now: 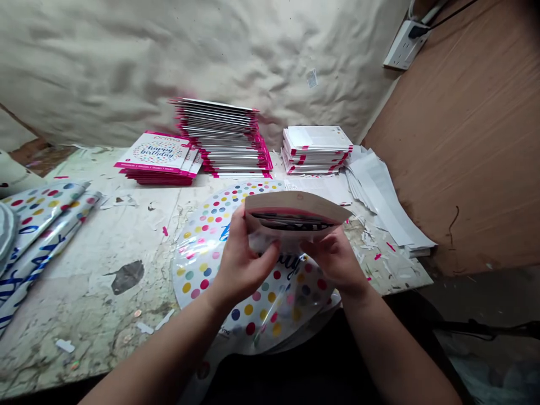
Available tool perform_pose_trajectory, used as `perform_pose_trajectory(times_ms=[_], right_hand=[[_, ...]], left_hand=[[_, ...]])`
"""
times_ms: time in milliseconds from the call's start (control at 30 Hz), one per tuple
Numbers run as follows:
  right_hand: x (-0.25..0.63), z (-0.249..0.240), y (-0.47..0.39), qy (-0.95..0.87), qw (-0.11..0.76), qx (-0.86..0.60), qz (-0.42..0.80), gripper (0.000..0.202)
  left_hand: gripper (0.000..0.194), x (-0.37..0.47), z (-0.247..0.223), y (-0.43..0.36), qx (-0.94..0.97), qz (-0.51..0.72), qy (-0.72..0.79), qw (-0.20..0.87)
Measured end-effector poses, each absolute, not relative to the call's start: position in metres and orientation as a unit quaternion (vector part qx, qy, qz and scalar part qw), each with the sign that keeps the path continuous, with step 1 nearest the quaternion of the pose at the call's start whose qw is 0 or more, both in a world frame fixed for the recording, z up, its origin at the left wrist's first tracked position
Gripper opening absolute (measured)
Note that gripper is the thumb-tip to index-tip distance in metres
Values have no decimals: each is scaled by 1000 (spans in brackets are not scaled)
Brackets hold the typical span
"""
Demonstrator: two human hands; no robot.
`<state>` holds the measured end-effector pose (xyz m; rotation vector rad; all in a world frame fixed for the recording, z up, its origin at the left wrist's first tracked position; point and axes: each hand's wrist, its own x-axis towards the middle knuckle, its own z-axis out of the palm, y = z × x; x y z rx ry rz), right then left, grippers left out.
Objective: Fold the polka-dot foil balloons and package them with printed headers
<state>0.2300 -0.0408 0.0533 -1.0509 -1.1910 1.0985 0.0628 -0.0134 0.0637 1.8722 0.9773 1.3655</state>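
Both of my hands hold a paper envelope [295, 201], its mouth bulging open toward me. Dark and patterned folded edges show inside; what they belong to I cannot make out. My left hand [248, 259] grips the envelope's left side, thumb pressed on the near face. At the right side, my right hand [337, 261] pinches it with the fingers curled. Beneath the hands lies a round foil balloon [206, 247], white with coloured dots and blue and black lettering, overhanging the table's near edge.
On the worn table [139, 236], pink-edged "happy birthday" packets [156, 152] sit before a taller stack of packets [228, 135]. White packets [316, 143] and paper sheets [379, 191] lie right. Folded dotted balloons [42, 236] lie left. A wooden panel [464, 157] borders the right.
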Motion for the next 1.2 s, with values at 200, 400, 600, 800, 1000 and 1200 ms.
perform_pose_trajectory(times_ms=[200, 400, 600, 800, 1000, 1200], right_hand=[[231, 54, -41, -520, 557, -418, 493, 39], [247, 67, -34, -516, 518, -404, 551, 42], [263, 23, 0, -459, 396, -538, 586, 27], [252, 7, -1, -608, 319, -651, 323, 11], [218, 21, -30, -816, 222, -516, 137, 19], [217, 15, -32, -804, 238, -530, 128, 17]], left_hand=[[58, 60, 63, -17, 712, 516, 351, 322], [58, 47, 82, -7, 615, 442, 335, 560], [18, 44, 38, 8, 426, 269, 461, 730], [12, 51, 3, -11, 371, 216, 501, 751], [11, 53, 4, -17, 397, 244, 469, 750], [14, 54, 3, -22, 409, 247, 467, 744]])
